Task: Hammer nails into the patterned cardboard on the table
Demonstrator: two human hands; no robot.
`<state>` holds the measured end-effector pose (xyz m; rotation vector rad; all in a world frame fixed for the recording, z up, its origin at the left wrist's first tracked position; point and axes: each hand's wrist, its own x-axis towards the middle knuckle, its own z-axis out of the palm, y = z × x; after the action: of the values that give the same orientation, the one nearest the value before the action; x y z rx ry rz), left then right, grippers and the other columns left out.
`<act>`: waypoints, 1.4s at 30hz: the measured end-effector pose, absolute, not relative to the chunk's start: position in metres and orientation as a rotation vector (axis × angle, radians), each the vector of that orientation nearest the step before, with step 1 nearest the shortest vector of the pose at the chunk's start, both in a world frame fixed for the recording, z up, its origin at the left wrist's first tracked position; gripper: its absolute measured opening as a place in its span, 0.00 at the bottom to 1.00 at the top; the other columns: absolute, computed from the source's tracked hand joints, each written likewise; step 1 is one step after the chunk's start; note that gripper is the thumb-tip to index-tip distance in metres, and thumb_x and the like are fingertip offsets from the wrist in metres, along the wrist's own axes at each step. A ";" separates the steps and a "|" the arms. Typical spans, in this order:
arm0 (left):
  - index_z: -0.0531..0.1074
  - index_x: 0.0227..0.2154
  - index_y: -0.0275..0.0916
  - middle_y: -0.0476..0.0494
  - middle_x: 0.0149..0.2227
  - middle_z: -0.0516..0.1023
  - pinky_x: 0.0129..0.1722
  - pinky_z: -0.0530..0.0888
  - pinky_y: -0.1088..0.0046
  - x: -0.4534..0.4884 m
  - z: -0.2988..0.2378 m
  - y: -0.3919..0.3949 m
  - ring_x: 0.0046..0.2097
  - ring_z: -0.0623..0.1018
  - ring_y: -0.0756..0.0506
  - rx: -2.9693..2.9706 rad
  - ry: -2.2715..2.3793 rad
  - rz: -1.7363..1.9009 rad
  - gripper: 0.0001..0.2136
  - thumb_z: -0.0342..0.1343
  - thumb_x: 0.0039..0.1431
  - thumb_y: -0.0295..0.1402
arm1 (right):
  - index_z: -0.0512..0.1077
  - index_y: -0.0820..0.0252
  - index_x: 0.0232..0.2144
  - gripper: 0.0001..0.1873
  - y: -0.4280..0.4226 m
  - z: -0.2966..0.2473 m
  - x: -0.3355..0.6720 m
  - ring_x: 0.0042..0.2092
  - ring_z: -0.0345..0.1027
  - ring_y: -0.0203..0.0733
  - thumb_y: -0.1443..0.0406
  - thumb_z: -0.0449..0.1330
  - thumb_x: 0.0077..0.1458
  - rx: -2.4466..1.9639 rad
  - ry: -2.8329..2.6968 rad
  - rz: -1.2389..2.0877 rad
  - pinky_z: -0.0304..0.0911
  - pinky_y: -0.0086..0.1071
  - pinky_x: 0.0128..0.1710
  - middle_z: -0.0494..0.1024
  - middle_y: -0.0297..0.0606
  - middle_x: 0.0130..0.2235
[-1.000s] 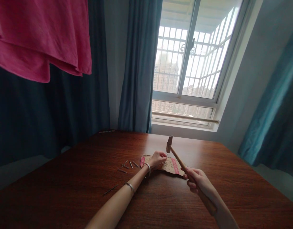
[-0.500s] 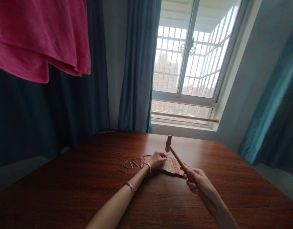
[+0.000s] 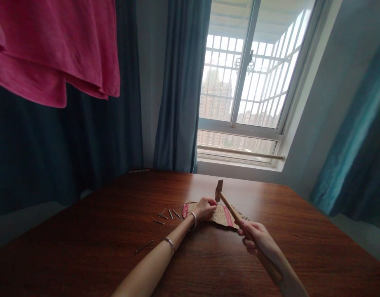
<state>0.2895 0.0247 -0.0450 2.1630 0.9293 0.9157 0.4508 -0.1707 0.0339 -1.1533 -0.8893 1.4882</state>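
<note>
The left hand (image 3: 206, 207) pinched a thin rod (image 3: 217, 203) between its fingertips, upright over the patterned mat (image 3: 219, 215); most of the rod was hidden. The right hand (image 3: 254, 237) was wrapped around the wooden handle of a hammer (image 3: 230, 206), whose head stood right at the rod's top; whether they touched could not be told. The mat, tan with dark dots and pink bands, lay flat on the worktop (image 3: 190, 268), partly under the left hand. Two bracelets (image 3: 170, 244) circled the left forearm and wrist. Left of that hand, several short metal rods (image 3: 170, 214) lay scattered, with a longer one nearer the person. Beyond the worktop were blue curtains (image 3: 180, 82), a barred window (image 3: 219, 86) and, upper left, a hanging pink cloth (image 3: 54, 49).
</note>
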 end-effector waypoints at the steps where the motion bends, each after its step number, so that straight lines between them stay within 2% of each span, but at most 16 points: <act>1: 0.75 0.27 0.32 0.45 0.26 0.75 0.29 0.66 0.78 0.290 -0.045 0.024 0.30 0.72 0.50 2.158 0.931 0.912 0.09 0.53 0.44 0.30 | 0.66 0.63 0.24 0.21 -0.171 0.033 0.451 0.13 0.47 0.20 0.52 0.64 0.37 -1.140 -0.887 1.496 0.40 0.19 0.09 0.64 0.27 0.21; 3: 0.75 0.27 0.31 0.45 0.26 0.76 0.29 0.66 0.78 0.290 -0.044 0.023 0.30 0.72 0.50 2.147 0.934 0.907 0.10 0.53 0.44 0.30 | 0.67 0.63 0.26 0.21 -0.172 0.033 0.451 0.13 0.46 0.20 0.52 0.64 0.38 -1.110 -0.878 1.503 0.39 0.19 0.09 0.64 0.28 0.21; 8: 0.76 0.27 0.31 0.45 0.26 0.76 0.29 0.66 0.78 0.290 -0.042 0.022 0.29 0.72 0.50 2.145 0.941 0.899 0.10 0.52 0.44 0.30 | 0.65 0.64 0.22 0.21 -0.173 0.033 0.450 0.13 0.45 0.20 0.52 0.64 0.38 -1.132 -0.864 1.496 0.38 0.19 0.09 0.64 0.29 0.21; 12: 0.76 0.28 0.31 0.45 0.26 0.76 0.30 0.66 0.78 0.289 -0.042 0.022 0.30 0.72 0.49 2.131 0.944 0.899 0.10 0.53 0.44 0.31 | 0.67 0.63 0.26 0.21 -0.172 0.034 0.452 0.13 0.45 0.21 0.52 0.63 0.39 -1.124 -0.894 1.480 0.39 0.20 0.10 0.64 0.28 0.20; 17: 0.76 0.27 0.33 0.46 0.27 0.77 0.30 0.66 0.78 0.288 -0.044 0.023 0.31 0.73 0.49 2.115 0.939 0.882 0.09 0.53 0.44 0.30 | 0.66 0.64 0.24 0.21 -0.170 0.032 0.454 0.13 0.45 0.22 0.51 0.62 0.40 -1.178 -0.921 1.483 0.39 0.20 0.10 0.63 0.28 0.18; 21: 0.76 0.27 0.32 0.46 0.27 0.76 0.31 0.67 0.78 0.288 -0.044 0.024 0.30 0.73 0.49 2.120 0.925 0.888 0.09 0.53 0.44 0.31 | 0.67 0.63 0.26 0.21 -0.171 0.033 0.454 0.13 0.45 0.21 0.51 0.63 0.40 -1.159 -0.927 1.452 0.40 0.20 0.10 0.64 0.28 0.19; 28: 0.76 0.27 0.34 0.47 0.27 0.76 0.31 0.67 0.78 0.288 -0.047 0.025 0.31 0.73 0.49 2.106 0.948 0.887 0.08 0.54 0.43 0.30 | 0.65 0.64 0.20 0.22 -0.170 0.033 0.453 0.13 0.46 0.21 0.50 0.63 0.38 -1.198 -0.924 1.456 0.40 0.20 0.09 0.60 0.26 0.17; 35: 0.76 0.26 0.35 0.48 0.27 0.76 0.31 0.67 0.78 0.289 -0.044 0.022 0.31 0.73 0.49 2.101 1.007 0.859 0.08 0.54 0.43 0.31 | 0.67 0.63 0.27 0.22 -0.171 0.034 0.451 0.13 0.47 0.20 0.51 0.64 0.36 -1.187 -0.893 1.454 0.40 0.19 0.09 0.66 0.29 0.22; 42: 0.76 0.26 0.33 0.46 0.26 0.76 0.31 0.67 0.78 0.289 -0.047 0.025 0.31 0.73 0.49 2.102 0.950 0.882 0.09 0.54 0.43 0.31 | 0.65 0.63 0.21 0.22 -0.170 0.032 0.453 0.13 0.46 0.22 0.50 0.64 0.37 -1.172 -0.923 1.462 0.40 0.20 0.09 0.61 0.26 0.17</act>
<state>0.2885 0.0250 -0.0466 2.1025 0.9497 0.8820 0.4531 -0.1697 0.0318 -1.1722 -0.9231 1.4618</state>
